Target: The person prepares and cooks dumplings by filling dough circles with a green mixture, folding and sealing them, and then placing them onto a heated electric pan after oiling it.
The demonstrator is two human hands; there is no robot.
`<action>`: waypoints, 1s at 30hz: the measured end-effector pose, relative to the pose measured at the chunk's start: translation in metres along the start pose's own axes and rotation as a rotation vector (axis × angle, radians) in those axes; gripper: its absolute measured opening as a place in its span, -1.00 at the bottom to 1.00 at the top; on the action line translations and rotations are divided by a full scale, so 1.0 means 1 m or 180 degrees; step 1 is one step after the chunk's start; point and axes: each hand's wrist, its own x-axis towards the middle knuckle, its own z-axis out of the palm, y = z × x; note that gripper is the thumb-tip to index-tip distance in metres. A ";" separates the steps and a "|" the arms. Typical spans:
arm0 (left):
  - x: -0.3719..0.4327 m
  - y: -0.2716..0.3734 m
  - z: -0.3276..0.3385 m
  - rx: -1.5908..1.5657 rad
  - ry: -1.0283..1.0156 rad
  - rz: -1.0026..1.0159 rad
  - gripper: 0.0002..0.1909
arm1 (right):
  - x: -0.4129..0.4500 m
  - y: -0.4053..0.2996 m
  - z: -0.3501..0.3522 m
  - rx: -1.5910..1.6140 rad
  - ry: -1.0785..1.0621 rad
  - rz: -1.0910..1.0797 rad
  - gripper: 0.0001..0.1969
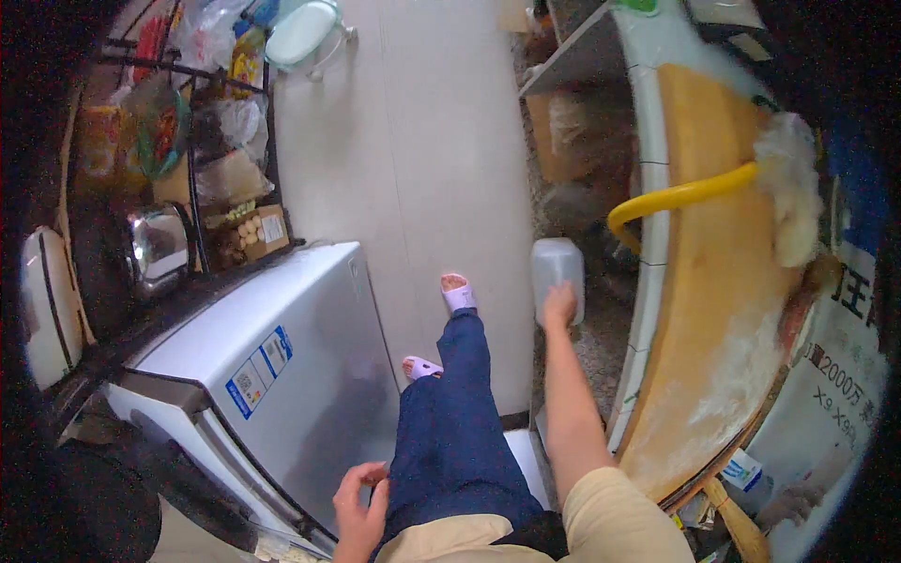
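Note:
My right hand (559, 307) reaches forward and is shut on a translucent white plastic jug (558, 257), at its near end. The jug is beside the tiled counter, over the edge of the floor; whether it rests there I cannot tell. My left hand (362, 496) hangs beside my thigh, near the side of a white refrigerator (317, 380). Its fingers curl loosely, with a gap between thumb and forefinger and nothing visible in the grasp.
A flour-dusted wooden board (711, 338) lies on the tiled counter (651, 211) at the right, with a yellow hose (686, 195) crossing it. A brush (739, 524) is below. At the left stands a rack (183, 67) of bags, near a carton of eggs (264, 236). A stool (303, 32) stands ahead.

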 end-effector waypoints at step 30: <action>-0.011 0.161 -0.045 0.0417 0.1481 0.2730 -0.75 | -0.263 -0.340 -0.402 -0.0655 -0.0795 -0.2943 -0.60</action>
